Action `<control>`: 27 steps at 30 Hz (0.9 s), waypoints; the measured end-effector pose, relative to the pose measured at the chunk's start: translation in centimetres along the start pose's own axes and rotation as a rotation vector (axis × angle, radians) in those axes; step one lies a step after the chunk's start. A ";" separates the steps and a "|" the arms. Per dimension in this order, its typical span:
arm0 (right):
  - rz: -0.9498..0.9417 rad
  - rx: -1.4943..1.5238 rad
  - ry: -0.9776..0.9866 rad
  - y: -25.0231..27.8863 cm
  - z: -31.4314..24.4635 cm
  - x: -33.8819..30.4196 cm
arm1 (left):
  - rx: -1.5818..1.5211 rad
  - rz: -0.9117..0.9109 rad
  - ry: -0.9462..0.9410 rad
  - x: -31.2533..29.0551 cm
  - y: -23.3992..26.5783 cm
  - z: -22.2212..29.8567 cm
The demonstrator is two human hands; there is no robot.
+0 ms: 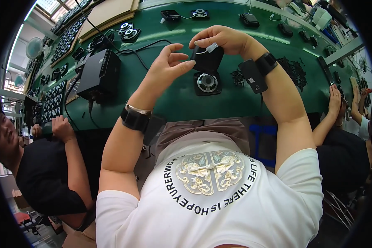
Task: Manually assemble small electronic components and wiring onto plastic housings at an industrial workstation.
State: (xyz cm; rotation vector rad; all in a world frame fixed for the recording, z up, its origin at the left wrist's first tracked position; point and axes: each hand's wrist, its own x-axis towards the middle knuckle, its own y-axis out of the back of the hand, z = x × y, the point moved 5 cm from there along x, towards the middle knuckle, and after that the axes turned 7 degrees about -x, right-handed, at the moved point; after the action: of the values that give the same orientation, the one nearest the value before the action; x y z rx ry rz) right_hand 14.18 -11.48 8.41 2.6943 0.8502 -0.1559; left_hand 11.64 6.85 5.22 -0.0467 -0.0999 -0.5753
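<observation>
At twelve o'clock, your right hand (229,40) pinches a boxy, matte-black case (209,63); your left hand (165,67), spread, flanks it. At its six, a round speaker (207,84) lies on the glossy desk (169,103).

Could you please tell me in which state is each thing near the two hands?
Left hand: open, thumb at the black housing's edge.
Right hand: fingers bent at the housing's upper part.
Black housing: held up, tilted.
White connector: not visibly plugged in.
Round speaker: lying on the green table.
Black box-shaped device: cable attached; power state unclear.
Small black parts: loose, heaped.
</observation>
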 end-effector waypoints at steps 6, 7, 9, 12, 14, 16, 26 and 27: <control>0.351 0.031 -0.006 0.8 0.1 0.3 | -0.599 -0.125 0.217 4.6 0.2 -2.0; 0.553 -0.092 -0.014 1.4 -0.4 -0.9 | -0.716 -0.143 0.248 5.0 0.6 -2.7; 0.791 -0.317 -0.056 1.0 -1.3 -4.4 | -0.952 -0.178 0.309 5.6 1.5 -3.6; 0.790 -0.859 -0.206 -5.1 -0.4 -8.0 | -1.055 -0.174 0.325 5.3 2.6 -4.4; 0.804 -1.125 -0.140 -9.6 1.3 -8.9 | -1.095 -0.202 0.356 4.8 1.9 -4.5; 0.802 -1.169 -0.184 -10.6 2.2 -7.5 | -1.084 -0.184 0.356 3.9 1.7 -4.2; 0.301 -1.010 0.312 -7.2 3.6 -4.9 | -1.119 -0.266 0.264 -3.2 4.1 -2.3; 0.286 -1.008 0.316 -7.2 3.1 -4.7 | -1.116 -0.240 0.252 -3.7 4.3 -2.5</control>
State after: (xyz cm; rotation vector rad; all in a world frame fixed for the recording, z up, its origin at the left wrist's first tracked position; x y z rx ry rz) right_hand 6.13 -9.49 4.52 1.8428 0.4152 0.6118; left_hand 11.10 12.27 2.28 -1.0543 0.4778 -0.8137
